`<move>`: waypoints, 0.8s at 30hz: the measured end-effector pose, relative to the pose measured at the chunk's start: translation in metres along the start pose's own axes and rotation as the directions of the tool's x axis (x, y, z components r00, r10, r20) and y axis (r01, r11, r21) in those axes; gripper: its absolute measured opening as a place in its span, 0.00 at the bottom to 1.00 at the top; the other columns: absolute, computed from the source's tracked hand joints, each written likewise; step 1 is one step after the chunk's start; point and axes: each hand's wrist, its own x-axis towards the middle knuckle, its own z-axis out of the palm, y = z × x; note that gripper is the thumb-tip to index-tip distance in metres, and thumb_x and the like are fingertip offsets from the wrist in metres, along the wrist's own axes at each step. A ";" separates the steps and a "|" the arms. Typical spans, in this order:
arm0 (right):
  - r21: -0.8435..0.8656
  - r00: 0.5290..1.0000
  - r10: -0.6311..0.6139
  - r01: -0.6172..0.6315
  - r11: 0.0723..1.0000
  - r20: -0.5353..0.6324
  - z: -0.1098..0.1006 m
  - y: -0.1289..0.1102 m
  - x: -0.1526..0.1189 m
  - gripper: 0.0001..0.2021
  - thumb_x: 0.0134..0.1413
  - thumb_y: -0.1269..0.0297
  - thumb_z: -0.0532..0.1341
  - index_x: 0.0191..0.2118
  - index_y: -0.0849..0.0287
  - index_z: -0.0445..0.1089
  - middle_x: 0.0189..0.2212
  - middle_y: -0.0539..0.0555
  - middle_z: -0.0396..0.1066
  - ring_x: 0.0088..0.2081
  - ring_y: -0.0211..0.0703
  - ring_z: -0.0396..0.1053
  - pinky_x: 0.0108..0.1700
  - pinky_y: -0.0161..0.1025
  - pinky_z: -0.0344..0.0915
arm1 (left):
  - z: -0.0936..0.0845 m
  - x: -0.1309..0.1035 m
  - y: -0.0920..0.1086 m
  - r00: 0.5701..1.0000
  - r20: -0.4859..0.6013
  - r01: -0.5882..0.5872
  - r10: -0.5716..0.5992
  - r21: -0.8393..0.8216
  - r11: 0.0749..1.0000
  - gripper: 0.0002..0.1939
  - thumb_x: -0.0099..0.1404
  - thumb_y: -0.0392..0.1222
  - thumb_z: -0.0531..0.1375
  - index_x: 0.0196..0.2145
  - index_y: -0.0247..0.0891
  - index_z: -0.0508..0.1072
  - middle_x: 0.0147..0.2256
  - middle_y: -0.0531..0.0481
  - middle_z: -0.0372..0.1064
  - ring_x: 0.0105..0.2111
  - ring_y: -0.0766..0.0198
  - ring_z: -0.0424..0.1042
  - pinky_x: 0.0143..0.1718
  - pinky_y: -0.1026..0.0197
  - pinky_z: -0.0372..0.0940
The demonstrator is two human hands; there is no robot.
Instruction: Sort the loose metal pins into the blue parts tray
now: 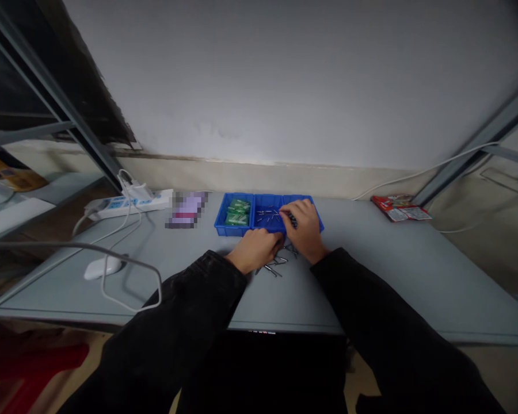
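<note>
Three blue bins stand side by side on the grey table. Green packets (237,212) lie in the left bin (234,231). Small metal pins (267,216) are scattered in the middle bin (268,199). The right bin (319,218) is partly covered by my right hand (304,230), whose fingers are pinched over the border with the middle bin; what they hold is too small to name. My left hand (256,249) is curled closed at the front edge of the middle bin, its contents hidden. Several metal rods (273,269) lie on the table beside and below my hands.
A white power strip (155,201) with cables and a blurred purple item (187,210) are at the left. A white mouse-like object (103,267) sits nearer. A red snack packet (400,208) lies at the back right, before the wall (285,86).
</note>
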 end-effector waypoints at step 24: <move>0.098 0.989 -0.128 0.120 0.988 0.078 -0.009 -0.012 -0.001 0.15 0.70 0.62 0.55 0.29 0.57 0.64 0.27 0.51 0.67 0.35 0.45 0.62 0.41 0.45 0.56 | -0.017 -0.006 -0.009 0.919 -0.373 -0.045 -0.123 -0.411 0.910 0.08 0.74 0.41 0.54 0.45 0.36 0.70 0.21 0.58 0.61 0.20 0.69 0.60 0.27 0.65 0.53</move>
